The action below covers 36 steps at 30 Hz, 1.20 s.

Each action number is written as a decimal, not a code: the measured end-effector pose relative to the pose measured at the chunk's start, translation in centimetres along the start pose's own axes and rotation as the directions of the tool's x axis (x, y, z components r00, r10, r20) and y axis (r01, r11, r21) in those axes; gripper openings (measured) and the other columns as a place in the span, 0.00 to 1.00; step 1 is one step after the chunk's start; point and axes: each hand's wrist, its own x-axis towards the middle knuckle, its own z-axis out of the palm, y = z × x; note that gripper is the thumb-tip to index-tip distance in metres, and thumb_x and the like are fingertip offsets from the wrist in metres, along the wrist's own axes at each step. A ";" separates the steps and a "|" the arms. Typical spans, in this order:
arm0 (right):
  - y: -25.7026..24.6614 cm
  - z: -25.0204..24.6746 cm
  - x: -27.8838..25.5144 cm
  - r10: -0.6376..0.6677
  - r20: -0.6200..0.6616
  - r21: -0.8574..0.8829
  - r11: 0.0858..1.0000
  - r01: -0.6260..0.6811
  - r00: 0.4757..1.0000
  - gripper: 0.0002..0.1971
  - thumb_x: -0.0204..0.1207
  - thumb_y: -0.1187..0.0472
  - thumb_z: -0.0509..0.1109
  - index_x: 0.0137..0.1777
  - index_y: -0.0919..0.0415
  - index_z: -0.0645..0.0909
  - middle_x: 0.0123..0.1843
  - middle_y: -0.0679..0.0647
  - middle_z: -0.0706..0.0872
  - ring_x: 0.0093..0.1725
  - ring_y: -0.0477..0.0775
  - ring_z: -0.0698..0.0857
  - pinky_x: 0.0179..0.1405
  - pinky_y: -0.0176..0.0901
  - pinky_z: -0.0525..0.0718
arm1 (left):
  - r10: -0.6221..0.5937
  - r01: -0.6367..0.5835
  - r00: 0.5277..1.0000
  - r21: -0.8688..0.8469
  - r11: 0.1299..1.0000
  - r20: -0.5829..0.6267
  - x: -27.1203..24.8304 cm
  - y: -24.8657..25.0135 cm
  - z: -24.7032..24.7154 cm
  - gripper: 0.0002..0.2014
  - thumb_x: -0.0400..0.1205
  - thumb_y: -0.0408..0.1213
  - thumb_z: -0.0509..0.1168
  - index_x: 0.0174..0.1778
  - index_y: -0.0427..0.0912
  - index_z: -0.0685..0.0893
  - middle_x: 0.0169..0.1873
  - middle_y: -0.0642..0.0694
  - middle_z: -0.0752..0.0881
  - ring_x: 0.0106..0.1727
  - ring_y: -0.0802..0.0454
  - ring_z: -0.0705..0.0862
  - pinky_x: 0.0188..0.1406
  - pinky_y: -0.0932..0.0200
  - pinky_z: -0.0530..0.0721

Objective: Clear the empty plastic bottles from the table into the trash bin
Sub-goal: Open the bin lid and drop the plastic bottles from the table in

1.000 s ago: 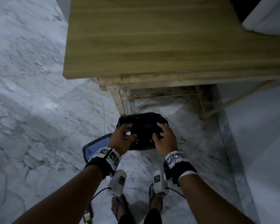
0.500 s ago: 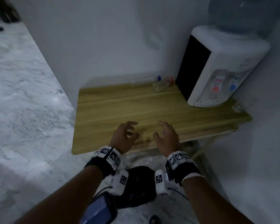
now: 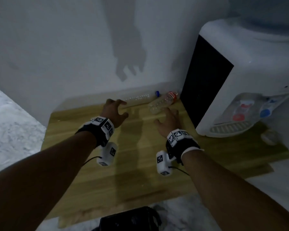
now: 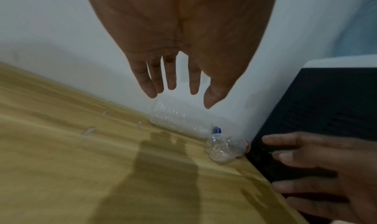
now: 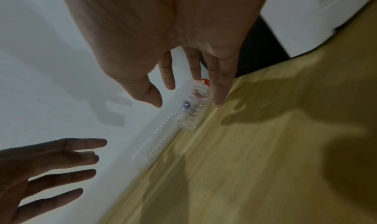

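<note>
White wall, pale wooden tabletop (image 3: 83, 157); white water dispenser (image 3: 240, 84) at right of frame. 2 empty clear plastic bottles lie at tabletop's far edge, upper centre: ribbed blue-capped bottle (image 3: 138, 98) with long axis along wall, red-labelled bottle (image 3: 163, 102) angled, cap toward dispenser. Left hand (image 3: 114, 112) just short of blue-capped bottle's base, right hand (image 3: 168, 120) nearest red-labelled one. Both grips released, fingers spread, holding nothing. Label text unreadable. Black trash bin (image 3: 130, 219) at bottom centre.
</note>
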 end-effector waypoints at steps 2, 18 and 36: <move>0.1 0.7 3.3 -0.001 0.038 -0.021 1.000 0.002 0.999 0.30 0.73 0.52 0.71 0.76 0.45 0.70 0.85 0.55 0.56 0.71 0.67 0.78 0.67 0.50 0.81 | 0.000 0.000 1.000 0.063 0.998 -0.007 2.9 0.2 1.0 0.27 0.80 0.48 0.72 0.76 0.54 0.77 0.77 0.36 0.68 0.77 0.32 0.71 0.75 0.37 0.76; -0.4 5.3 9.2 -0.053 0.050 -0.172 0.983 0.060 0.997 0.21 0.71 0.59 0.76 0.62 0.49 0.76 0.89 0.50 0.43 0.81 0.74 0.61 0.56 0.47 0.69 | 0.092 -0.107 0.993 0.241 0.965 0.074 8.8 -0.7 4.6 0.40 0.77 0.43 0.75 0.83 0.65 0.64 0.71 0.37 0.69 0.63 0.32 0.82 0.62 0.44 0.84; 0.5 1.5 -15.4 -0.252 -0.149 0.022 0.966 0.258 0.956 0.28 0.68 0.57 0.74 0.71 0.52 0.74 0.82 0.49 0.67 0.71 0.60 0.78 0.58 0.39 0.74 | 0.170 -0.157 0.985 -0.315 0.936 0.015 -17.2 -3.1 0.5 0.21 0.86 0.58 0.58 0.76 0.67 0.76 0.76 0.49 0.81 0.75 0.43 0.80 0.62 0.57 0.76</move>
